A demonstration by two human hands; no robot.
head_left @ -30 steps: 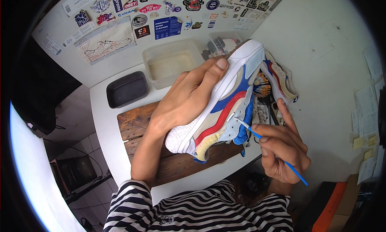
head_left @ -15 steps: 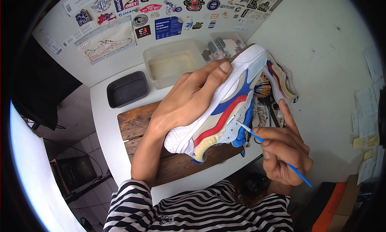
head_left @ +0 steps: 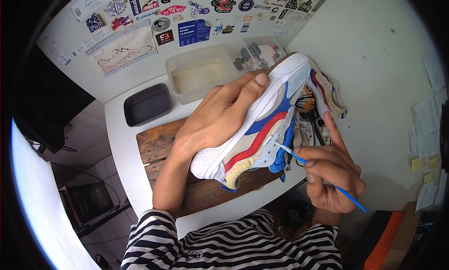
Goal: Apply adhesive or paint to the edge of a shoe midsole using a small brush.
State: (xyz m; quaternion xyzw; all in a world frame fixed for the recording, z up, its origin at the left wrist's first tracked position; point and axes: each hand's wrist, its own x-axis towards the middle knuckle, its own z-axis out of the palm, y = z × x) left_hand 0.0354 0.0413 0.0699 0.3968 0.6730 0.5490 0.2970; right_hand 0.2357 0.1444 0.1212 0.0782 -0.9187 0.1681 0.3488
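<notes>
My left hand [head_left: 220, 118] grips a sneaker [head_left: 262, 125] by its white sole, holding it tilted on its side above a wooden board [head_left: 161, 146]. The shoe is cream with red, blue and yellow panels and blue laces. My right hand [head_left: 329, 172] pinches a thin blue-handled paintbrush [head_left: 318, 172] like a pen. The brush tip touches the shoe's side near the laces. My right index finger points up beside the shoe.
On the white table [head_left: 121, 139] stand a dark rectangular tray [head_left: 147, 104], a clear plastic tub [head_left: 199, 73] and a small clear box of supplies [head_left: 262, 52]. A second sneaker [head_left: 327, 90] and several brushes [head_left: 306, 104] lie behind the held shoe. Stickers cover the wall [head_left: 154, 17].
The sneaker has shifted slightly in my left hand. My right hand has moved the brush tip a little along the shoe's side.
</notes>
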